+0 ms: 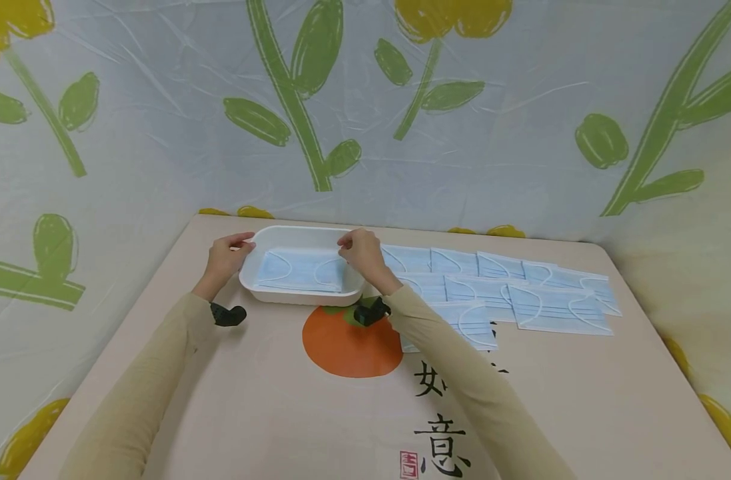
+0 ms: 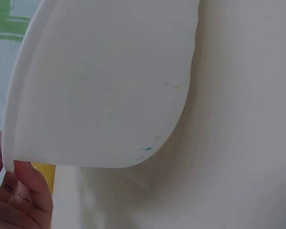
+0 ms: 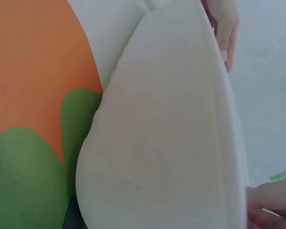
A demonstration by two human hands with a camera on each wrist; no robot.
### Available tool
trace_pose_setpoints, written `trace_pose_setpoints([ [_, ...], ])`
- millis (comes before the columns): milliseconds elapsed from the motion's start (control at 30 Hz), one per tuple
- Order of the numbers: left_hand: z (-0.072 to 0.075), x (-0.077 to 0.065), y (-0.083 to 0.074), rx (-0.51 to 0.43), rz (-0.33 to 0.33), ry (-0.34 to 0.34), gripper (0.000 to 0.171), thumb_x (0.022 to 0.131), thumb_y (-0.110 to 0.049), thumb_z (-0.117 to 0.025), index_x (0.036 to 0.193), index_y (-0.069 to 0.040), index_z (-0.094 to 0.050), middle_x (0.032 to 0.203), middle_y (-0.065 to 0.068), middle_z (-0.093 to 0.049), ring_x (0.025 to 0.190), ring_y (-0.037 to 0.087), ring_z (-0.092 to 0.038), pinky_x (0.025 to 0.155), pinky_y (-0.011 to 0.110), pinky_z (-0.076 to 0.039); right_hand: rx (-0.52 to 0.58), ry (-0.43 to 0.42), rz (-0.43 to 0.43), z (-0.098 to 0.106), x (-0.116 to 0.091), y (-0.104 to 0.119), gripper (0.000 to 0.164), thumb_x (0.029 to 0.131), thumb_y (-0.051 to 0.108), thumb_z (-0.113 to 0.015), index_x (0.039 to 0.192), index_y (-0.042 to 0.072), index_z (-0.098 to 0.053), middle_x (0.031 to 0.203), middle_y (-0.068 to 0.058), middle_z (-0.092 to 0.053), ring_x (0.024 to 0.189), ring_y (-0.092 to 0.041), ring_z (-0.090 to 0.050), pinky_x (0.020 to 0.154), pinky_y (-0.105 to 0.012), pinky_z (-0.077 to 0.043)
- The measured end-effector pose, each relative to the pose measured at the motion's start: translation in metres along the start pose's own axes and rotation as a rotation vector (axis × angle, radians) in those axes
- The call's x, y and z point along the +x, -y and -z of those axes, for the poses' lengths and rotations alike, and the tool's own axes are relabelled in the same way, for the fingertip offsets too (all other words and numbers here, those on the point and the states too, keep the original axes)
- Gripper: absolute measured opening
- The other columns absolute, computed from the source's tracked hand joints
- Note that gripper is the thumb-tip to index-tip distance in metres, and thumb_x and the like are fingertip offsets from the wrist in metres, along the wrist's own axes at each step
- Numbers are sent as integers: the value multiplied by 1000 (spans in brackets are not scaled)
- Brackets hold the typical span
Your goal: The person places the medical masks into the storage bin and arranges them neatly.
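Observation:
A white plastic tray (image 1: 305, 299) stands near the far edge of the table, with a light blue face mask (image 1: 299, 270) lying in it, ear loops on top. At the tray's left end, my left hand (image 1: 227, 257) pinches the rim, thumb below it in the left wrist view. My right hand (image 1: 365, 255) is bent over the tray's right end, fingertips near the mask's upper right corner. In the right wrist view the tray wall hides part of that right hand (image 3: 272, 205), and whether its fingers pinch anything is unclear.
Several blue face masks (image 1: 560, 308) lie in overlapping rows right of the tray. An orange fruit print (image 1: 350, 347) and black characters (image 1: 442, 443) mark the tabletop (image 1: 251, 400). A flower-patterned sheet (image 1: 179, 133) hangs behind the table and at its sides.

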State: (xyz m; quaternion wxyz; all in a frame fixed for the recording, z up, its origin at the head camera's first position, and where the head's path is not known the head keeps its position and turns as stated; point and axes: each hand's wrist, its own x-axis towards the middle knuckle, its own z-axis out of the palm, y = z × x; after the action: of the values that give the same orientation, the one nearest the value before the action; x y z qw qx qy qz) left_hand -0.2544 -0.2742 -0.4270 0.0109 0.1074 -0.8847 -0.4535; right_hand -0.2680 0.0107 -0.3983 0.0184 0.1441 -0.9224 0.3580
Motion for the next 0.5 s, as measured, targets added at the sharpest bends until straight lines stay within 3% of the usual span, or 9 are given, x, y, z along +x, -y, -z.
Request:
trace_pose_setpoints([
  [167, 0, -1, -1, 4, 5, 4, 41, 99, -25, -52, 137, -8, -53, 121, 20, -55, 99, 25, -48, 60, 11, -42, 44, 41, 39, 9, -4, 0, 23, 87, 4, -67, 109, 0, -70, 105, -14, -72, 97, -26, -68, 85, -36, -54],
  [500, -1, 3, 1, -13, 27, 6, 41, 99, -25, -53, 137, -11, -53, 123, 19, -55, 100, 26, -48, 61, 11, -43, 67, 28, 80, 31, -18, -1, 25, 87, 6, -69, 111, 2, -69, 108, -15, -70, 94, -28, -68, 84, -36, -54],
])
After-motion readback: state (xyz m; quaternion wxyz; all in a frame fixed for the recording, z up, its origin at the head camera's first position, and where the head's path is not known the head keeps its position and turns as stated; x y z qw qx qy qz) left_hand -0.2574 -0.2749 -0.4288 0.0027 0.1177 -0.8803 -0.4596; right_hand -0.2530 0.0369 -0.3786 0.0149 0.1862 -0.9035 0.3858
